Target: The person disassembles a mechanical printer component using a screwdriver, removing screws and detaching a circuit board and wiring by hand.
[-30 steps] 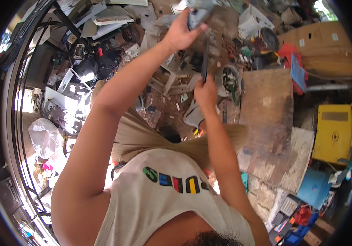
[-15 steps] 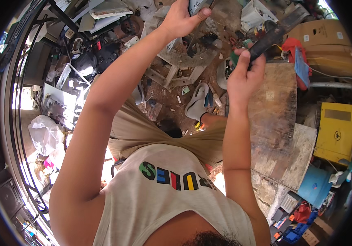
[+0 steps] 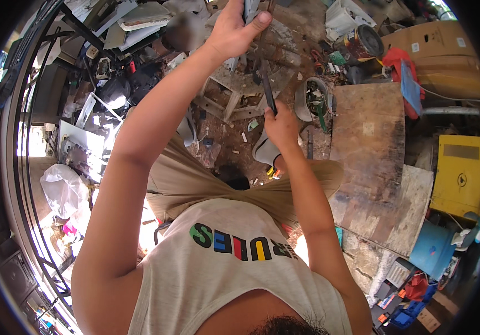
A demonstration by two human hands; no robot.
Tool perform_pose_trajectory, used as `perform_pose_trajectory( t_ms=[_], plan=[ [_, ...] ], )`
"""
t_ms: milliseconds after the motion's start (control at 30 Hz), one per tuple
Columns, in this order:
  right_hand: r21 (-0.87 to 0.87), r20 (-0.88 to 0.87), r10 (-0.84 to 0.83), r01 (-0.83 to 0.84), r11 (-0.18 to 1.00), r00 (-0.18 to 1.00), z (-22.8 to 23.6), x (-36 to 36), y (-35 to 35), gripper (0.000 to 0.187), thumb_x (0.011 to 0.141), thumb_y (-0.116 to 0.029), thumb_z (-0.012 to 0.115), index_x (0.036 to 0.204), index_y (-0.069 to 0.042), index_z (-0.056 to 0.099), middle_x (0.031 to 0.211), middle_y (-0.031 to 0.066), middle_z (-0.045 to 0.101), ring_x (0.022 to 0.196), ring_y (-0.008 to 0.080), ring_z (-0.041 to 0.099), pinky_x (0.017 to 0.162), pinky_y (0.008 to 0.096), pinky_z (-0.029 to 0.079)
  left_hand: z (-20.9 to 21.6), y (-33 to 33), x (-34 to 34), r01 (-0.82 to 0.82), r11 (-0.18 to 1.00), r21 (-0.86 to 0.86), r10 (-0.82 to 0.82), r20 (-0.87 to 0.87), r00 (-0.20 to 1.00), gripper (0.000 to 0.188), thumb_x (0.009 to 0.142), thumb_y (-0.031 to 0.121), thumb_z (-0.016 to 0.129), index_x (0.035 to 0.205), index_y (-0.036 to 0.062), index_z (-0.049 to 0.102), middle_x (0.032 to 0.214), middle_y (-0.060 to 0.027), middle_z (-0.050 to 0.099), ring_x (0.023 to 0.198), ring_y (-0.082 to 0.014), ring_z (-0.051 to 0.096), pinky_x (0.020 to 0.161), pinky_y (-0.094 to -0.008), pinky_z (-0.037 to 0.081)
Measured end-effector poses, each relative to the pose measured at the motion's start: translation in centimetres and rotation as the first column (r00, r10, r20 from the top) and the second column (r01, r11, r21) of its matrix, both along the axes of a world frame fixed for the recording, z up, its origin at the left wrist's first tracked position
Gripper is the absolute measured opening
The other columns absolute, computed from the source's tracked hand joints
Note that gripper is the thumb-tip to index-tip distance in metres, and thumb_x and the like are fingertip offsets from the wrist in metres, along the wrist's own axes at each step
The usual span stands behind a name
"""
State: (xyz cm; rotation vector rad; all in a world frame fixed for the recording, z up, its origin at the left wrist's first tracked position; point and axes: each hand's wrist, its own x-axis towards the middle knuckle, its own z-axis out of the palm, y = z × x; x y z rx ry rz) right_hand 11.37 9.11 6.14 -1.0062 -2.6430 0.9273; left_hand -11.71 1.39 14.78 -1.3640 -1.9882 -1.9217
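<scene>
At the top of the head view, my left hand [image 3: 231, 34] is closed on a grey metal part [image 3: 247, 10], which the picture's edge cuts off. Beside its thumb runs a thin brownish rod [image 3: 270, 10]; I cannot tell whether the same hand holds it. My right hand [image 3: 283, 128], lower and further right, grips a long dark tool [image 3: 268, 86] pointing up and away toward the left hand. The tool's far end merges with dark clutter, so its kind is unclear. Under the hands stands a worn, pale low frame [image 3: 217, 92].
A grey-rimmed container [image 3: 301, 103] of circuit boards sits right of my right hand. My foot in a grey shoe [image 3: 265, 149] is below. Wooden boards [image 3: 368, 139], a yellow case [image 3: 459, 176], a cardboard box [image 3: 435, 56] and a blue bucket [image 3: 431, 251] line the right; electronic scrap [image 3: 122, 84] crowds the left.
My right hand has swung the dark tool down and left, from high on the right to in front of me. My left hand has shifted slightly left with the metal part.
</scene>
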Motion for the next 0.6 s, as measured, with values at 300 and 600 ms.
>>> perform_pose_trajectory(
  t_ms=[300,600],
  plan=[
    [0.115,-0.754,0.03,0.087,0.99,0.656,17.7,-0.7,3.0,0.025,0.1,-0.03,0.052,0.096,-0.006,0.058,0.08,0.0047,0.063,0.069,0.0169,0.059,0.063,0.0287,0.046,-0.9,-1.3,-0.7,-0.041,0.998,0.038,0.041,-0.011,0.999,0.062,0.091,0.049,0.059,0.126,0.0006,0.045,0.104,-0.0116,0.053,0.099,-0.0233,0.049,0.092,-0.0384,0.041],
    [0.025,-0.04,-0.175,0.176,0.984,0.984,-6.5,3.3,-0.2,0.022,0.095,-0.026,0.054,0.095,-0.004,0.058,0.081,0.0213,0.066,0.078,0.0424,0.065,0.071,0.0491,0.049,-3.3,0.0,-2.5,-0.165,0.986,-0.03,0.156,-0.202,0.967,0.089,0.087,0.059,0.058,0.142,-0.0051,0.031,0.138,-0.0287,0.044,0.127,-0.0383,0.045,0.108,-0.0441,0.033]
  ],
)
